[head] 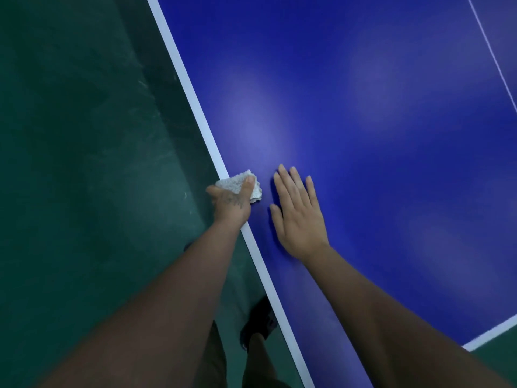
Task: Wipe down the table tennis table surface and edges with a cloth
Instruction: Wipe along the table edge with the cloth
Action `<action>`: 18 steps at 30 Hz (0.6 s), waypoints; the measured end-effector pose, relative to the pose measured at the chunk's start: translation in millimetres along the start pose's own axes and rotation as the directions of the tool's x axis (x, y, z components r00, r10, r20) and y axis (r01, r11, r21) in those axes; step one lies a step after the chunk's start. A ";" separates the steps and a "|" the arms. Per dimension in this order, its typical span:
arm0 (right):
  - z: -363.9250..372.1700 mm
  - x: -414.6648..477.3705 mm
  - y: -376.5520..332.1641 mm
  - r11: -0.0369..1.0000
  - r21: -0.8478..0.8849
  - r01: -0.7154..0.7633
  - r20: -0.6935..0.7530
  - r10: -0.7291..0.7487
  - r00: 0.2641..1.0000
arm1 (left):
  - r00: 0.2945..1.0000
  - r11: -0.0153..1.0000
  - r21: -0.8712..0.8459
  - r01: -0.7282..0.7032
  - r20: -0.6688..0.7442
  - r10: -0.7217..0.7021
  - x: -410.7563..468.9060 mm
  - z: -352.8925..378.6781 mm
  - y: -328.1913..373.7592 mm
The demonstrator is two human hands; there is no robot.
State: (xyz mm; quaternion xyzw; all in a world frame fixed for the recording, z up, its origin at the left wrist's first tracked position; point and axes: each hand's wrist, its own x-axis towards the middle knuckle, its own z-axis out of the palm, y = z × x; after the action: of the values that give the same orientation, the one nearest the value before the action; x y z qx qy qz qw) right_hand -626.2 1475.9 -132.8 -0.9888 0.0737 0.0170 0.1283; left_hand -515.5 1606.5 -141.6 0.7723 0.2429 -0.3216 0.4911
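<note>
The blue table tennis table [363, 121] fills the right of the view, with a white border line [195, 107] running along its left edge. My left hand [232, 201] grips a bunched white cloth [237, 182] over that edge, thumb on top of the cloth and fingers hidden down the side. My right hand [296, 214] lies flat on the blue surface just right of the cloth, fingers straight and together, holding nothing.
Dark green floor [84, 163] lies left of the table. My foot in a dark shoe [258, 322] stands close beside the table edge. The table's near corner [470, 347] shows at lower right, and a thin white centre line [492, 54] crosses the upper right.
</note>
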 end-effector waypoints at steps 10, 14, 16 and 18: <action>11.0 163.7 -24.2 0.982 -0.059 -0.181 0.004 0.182 0.983 | 0.998 0.998 -0.004 0.055 -0.035 -0.055 110.4 -31.7 117.8; 16.5 163.3 -23.6 0.982 -0.060 -0.181 -0.032 0.179 0.983 | 0.998 0.999 0.003 0.054 -0.024 -0.054 140.8 -44.8 148.3; 18.3 164.9 -21.7 0.982 -0.056 -0.179 -0.042 0.177 0.983 | 0.998 0.998 0.012 0.057 -0.020 -0.057 154.3 -50.3 163.2; 19.4 163.8 -20.7 0.984 -0.061 -0.169 -0.041 0.167 0.985 | 0.998 0.998 0.022 0.065 -0.019 -0.064 166.0 -55.0 176.0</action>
State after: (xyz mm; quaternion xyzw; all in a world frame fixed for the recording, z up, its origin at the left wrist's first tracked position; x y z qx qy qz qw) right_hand -461.5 1477.5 -154.9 -0.9828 0.1587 0.0123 0.0934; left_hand -267.6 1596.3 -140.5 0.7724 0.2684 -0.3329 0.4696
